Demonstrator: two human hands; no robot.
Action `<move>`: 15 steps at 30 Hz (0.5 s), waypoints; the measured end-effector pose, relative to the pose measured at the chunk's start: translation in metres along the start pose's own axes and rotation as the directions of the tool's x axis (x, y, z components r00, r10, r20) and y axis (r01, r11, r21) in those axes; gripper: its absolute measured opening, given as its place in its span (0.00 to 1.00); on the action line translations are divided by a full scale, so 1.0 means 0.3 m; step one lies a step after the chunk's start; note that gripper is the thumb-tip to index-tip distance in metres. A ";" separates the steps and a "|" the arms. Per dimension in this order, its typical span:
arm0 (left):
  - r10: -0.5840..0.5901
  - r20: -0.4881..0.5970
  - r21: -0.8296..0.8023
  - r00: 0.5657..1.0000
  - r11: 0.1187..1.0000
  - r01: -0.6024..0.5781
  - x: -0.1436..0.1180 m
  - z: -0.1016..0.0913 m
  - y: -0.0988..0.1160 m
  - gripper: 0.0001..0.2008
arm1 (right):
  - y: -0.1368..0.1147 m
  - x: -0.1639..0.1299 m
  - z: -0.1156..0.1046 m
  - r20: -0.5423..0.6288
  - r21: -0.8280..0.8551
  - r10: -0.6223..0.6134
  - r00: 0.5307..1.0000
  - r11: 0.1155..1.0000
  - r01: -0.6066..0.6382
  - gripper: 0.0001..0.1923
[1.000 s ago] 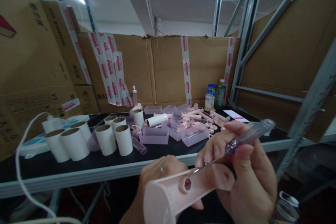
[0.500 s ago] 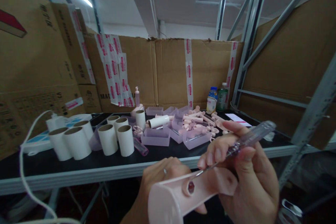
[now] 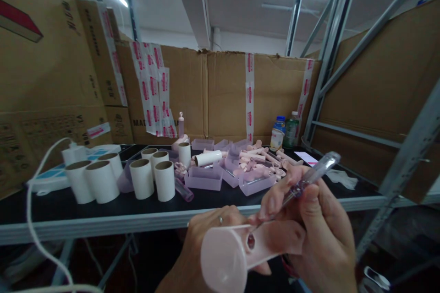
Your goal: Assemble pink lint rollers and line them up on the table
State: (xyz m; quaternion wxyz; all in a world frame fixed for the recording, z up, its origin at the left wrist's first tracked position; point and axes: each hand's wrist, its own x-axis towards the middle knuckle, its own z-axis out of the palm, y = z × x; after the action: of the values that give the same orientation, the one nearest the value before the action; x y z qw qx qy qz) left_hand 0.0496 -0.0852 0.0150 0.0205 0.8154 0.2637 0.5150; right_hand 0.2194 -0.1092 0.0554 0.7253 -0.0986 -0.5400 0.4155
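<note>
My left hand (image 3: 209, 238) is closed around the back of a pale pink plastic part (image 3: 225, 258) with a round end plate and a long trough-like body. A ring shows on one of its fingers. My right hand (image 3: 316, 229) grips a screwdriver (image 3: 312, 174) by its clear purplish handle, and its lower fingers and palm lie against the far end of the pink part. The thin shaft slants down to the left toward a round boss with a dark hole in the pink part. Where the tip ends is hard to make out.
On the black shelf stand several white cardboard tubes (image 3: 165, 181). Behind them lie purple trays (image 3: 204, 178) and a heap of pink parts (image 3: 256, 160). Two bottles (image 3: 277, 135) stand at the back right. A white cable (image 3: 30, 210) hangs at the left; a metal edge (image 3: 103, 224) runs along the front.
The pink part has turned so its round end plate faces me more. The screwdriver and my right hand have shifted slightly left, and the screwdriver's shaft lies lower against the part.
</note>
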 end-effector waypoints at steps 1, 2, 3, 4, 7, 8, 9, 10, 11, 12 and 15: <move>0.012 -0.010 -0.042 1.000 0.999 -0.013 0.009 -0.004 0.008 0.21 | 0.001 0.001 0.002 -0.004 0.008 -0.003 1.000 1.000 0.003 0.13; 0.025 -0.015 -0.084 1.000 0.996 -0.026 0.018 -0.009 0.018 0.21 | 0.002 0.001 0.006 -0.001 0.020 -0.004 1.000 1.000 0.004 0.13; 0.033 -0.014 -0.117 0.999 0.992 -0.035 0.028 -0.015 0.029 0.22 | 0.002 0.002 0.011 -0.003 0.033 -0.006 1.000 0.999 0.006 0.14; 0.035 -0.008 -0.140 0.999 0.990 -0.036 0.036 -0.020 0.040 0.23 | 0.002 0.003 0.016 -0.004 0.046 -0.007 1.000 0.999 0.007 0.14; 0.005 0.017 -0.168 1.000 0.986 -0.002 0.054 -0.032 0.067 0.26 | 0.000 0.004 0.031 -0.036 0.059 -0.007 0.999 0.998 0.009 0.13; -0.006 0.025 -0.163 1.000 0.987 0.010 0.057 -0.034 0.072 0.27 | -0.001 0.004 0.035 -0.052 0.058 -0.007 0.999 0.998 0.010 0.13; -0.002 0.025 -0.155 1.000 0.988 0.006 0.059 -0.036 0.076 0.27 | -0.001 0.004 0.037 -0.064 0.058 -0.004 0.998 0.998 0.008 0.12; 0.011 0.029 -0.145 1.000 0.989 -0.007 0.060 -0.037 0.078 0.28 | -0.001 0.003 0.038 -0.070 0.060 0.002 0.998 0.998 0.002 0.12; 0.029 0.032 -0.133 0.999 0.991 -0.025 0.061 -0.038 0.078 0.29 | -0.001 0.003 0.039 -0.076 0.065 0.008 0.997 0.998 -0.003 0.12; 0.047 0.033 -0.121 0.998 0.992 -0.042 0.062 -0.039 0.079 0.30 | 0.000 0.002 0.038 -0.074 0.071 0.013 0.997 0.997 -0.008 0.11; 0.088 0.025 -0.079 0.996 0.993 -0.086 0.066 -0.044 0.081 0.30 | 0.002 0.001 0.034 -0.065 0.082 0.021 0.998 0.996 -0.016 0.11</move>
State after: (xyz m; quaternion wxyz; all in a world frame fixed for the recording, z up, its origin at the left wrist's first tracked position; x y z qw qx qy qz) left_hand 0.0548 -0.1004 0.0450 0.0336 0.8317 0.2073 0.5139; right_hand 0.2102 -0.1118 0.0593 0.7422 -0.0876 -0.4975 0.4405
